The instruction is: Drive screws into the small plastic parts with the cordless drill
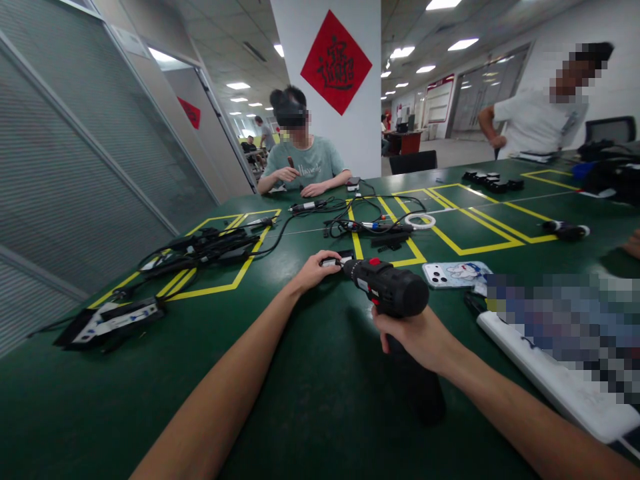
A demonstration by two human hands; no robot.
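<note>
My right hand (407, 333) is wrapped round the grip of a black cordless drill (387, 287) with red switches. The drill points away from me and to the left, its chuck close to my left hand (317, 269). With closed fingers, that hand holds a small black and white part (331, 262) against the green table. The bit's tip meets or nearly meets this part; I cannot tell which. Right behind it lies a dark piece (346, 255), partly hidden by the drill.
Black cables and devices (210, 247) lie at the left, near a black and white panel (123, 317). A phone (456, 274) and a white power strip (550, 373) are on the right. A white ring (420, 221) lies farther back. Across the table sits a person (305, 160).
</note>
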